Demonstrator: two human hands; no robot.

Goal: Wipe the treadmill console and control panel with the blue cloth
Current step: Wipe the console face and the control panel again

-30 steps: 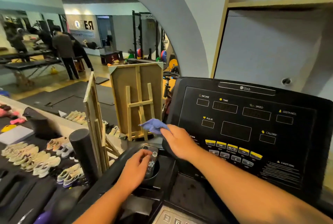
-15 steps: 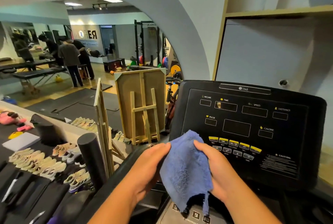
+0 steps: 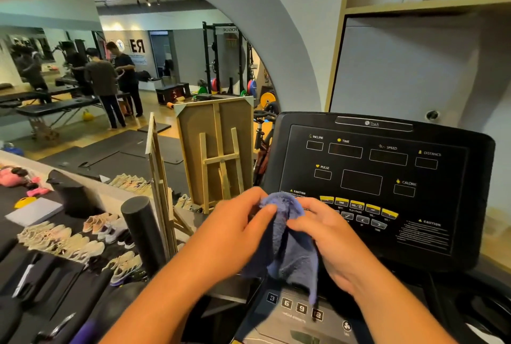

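Observation:
The blue cloth (image 3: pixel 287 255) hangs bunched between both hands, in front of the lower left corner of the black treadmill console (image 3: pixel 387 175). My left hand (image 3: pixel 235 236) pinches its upper left edge. My right hand (image 3: pixel 329 241) grips its right side, just below the row of yellow buttons (image 3: pixel 359 205). The cloth's lower end dangles over the grey control panel (image 3: pixel 293 310) with numbered keys. Part of the console's lower left corner is hidden behind hands and cloth.
A wooden easel (image 3: pixel 218 150) and a black foam roller (image 3: pixel 142 230) stand left of the console. Rows of shoes (image 3: pixel 63 241) lie on the dark floor at left. People (image 3: pixel 110 83) stand far off in the gym. A white wall with a wooden shelf edge (image 3: pixel 425 3) rises behind the console.
One second ago my right hand alone pressed the cloth at the console's left edge and my left hand reached into a cup holder. Both hands then spread the cloth and have now gathered it.

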